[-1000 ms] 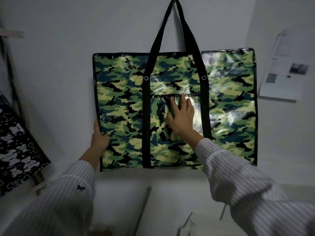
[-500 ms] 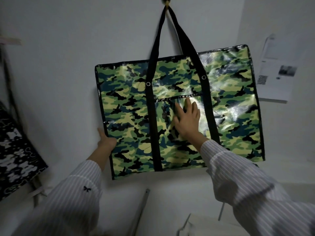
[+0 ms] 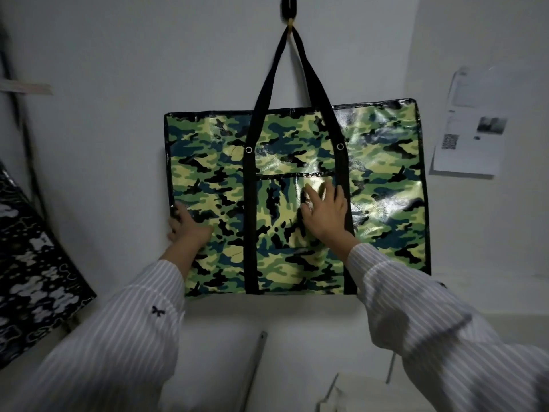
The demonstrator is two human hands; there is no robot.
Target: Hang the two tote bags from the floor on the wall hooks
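Note:
A glossy green camouflage tote bag [image 3: 383, 185] hangs flat against the white wall, its black straps looped over a dark wall hook [image 3: 289, 8] at the top. My right hand [image 3: 325, 214] lies flat on the bag's front pocket with the fingers spread. My left hand [image 3: 187, 227] rests against the bag's lower left edge, fingers straight on the surface. A second tote bag [image 3: 32, 263], black with a white pattern, is at the far left, partly cut off by the frame; its handles are out of sight.
Printed paper sheets [image 3: 472, 129] are stuck to the wall right of the camouflage bag. A thin grey bar [image 3: 255, 364] and a pale box edge [image 3: 335, 394] show below the bag. A dark pole [image 3: 26, 138] leans at the left.
The camouflage bag has gone from tilted to nearly level. My right hand slid right across the pocket and spread its fingers; my left hand shifted onto the bag's face. The hook has come into view.

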